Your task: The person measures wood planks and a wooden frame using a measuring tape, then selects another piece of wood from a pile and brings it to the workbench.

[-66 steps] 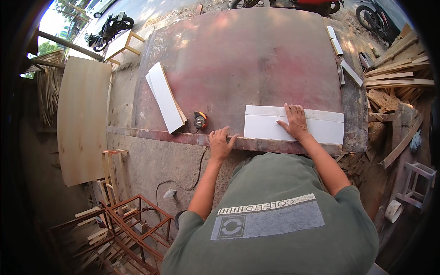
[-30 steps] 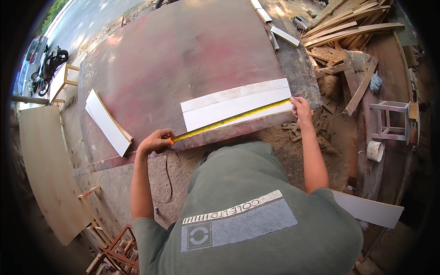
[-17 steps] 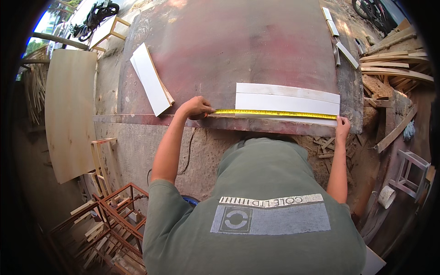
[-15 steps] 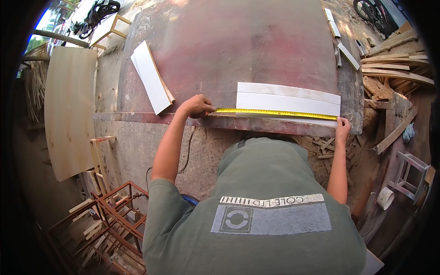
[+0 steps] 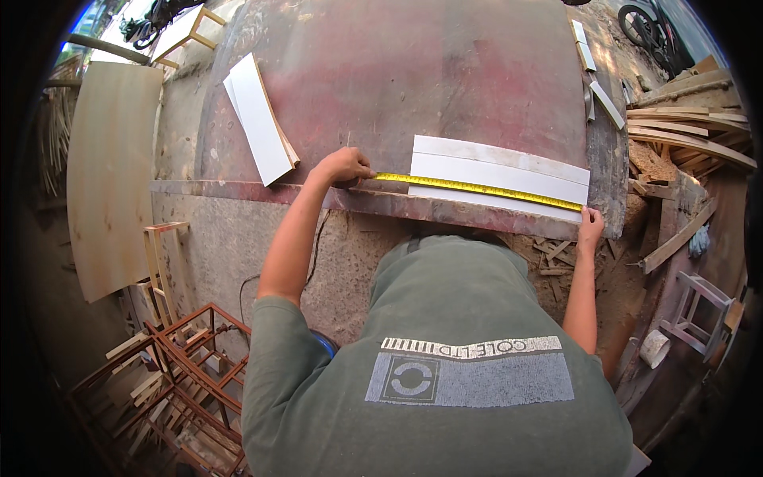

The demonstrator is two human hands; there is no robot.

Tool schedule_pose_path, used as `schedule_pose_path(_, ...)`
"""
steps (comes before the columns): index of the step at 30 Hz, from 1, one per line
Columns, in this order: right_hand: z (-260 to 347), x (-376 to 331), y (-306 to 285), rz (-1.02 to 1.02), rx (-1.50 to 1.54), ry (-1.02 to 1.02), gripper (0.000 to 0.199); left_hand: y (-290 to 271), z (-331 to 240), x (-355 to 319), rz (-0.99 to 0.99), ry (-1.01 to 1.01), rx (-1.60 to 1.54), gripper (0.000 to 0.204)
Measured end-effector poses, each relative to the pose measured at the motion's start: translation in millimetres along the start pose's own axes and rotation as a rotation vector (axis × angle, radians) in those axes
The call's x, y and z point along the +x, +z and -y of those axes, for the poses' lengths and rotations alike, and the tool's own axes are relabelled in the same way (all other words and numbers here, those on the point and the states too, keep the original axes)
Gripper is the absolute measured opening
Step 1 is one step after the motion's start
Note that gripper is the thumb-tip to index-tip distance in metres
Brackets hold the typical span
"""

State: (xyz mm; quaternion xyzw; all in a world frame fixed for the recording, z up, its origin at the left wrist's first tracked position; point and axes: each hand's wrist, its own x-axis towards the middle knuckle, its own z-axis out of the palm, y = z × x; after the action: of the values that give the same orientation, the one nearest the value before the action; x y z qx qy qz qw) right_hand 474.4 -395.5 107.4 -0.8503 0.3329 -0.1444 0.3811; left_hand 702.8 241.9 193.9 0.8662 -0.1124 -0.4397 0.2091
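Note:
A long white board [image 5: 509, 171] lies near the front edge of a big reddish worktable [image 5: 413, 71]. A yellow tape measure [image 5: 477, 188] is stretched along the board's near edge. My left hand [image 5: 343, 165] is shut on the tape's case end, just left of the board. My right hand [image 5: 590, 223] pinches the tape's tip at the board's right corner, by the table edge.
A second white board [image 5: 258, 119] lies at the table's left. Small white offcuts [image 5: 600, 91] sit at its far right. A plywood sheet [image 5: 107, 183] leans at left. Metal frames [image 5: 183, 374] stand lower left, scrap wood [image 5: 683, 127] lies right.
Both hands left the board's top; the tape got pulled out along its near edge, left hand at the left end, right hand at the right corner. Over the last half second little moved.

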Motion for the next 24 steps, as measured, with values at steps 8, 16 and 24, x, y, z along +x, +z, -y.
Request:
schedule_pose_path(8,11.7,-3.0,2.2,-0.005,0.014,0.03,0.026,1.4,7.9,5.9,0.032,-0.016,-0.006,0.035)
schedule_pose_path(16,17.6,-5.0,0.3,-0.118,0.126,0.163,0.023,1.4,-3.3,-4.8,0.065,0.152,-0.122,0.039)
schedule_pose_path(24,194.6,-60.3,42.4,0.214,0.023,-0.569,0.02,6.3,-17.7,-3.9,-0.055,0.143,-0.216,0.074)
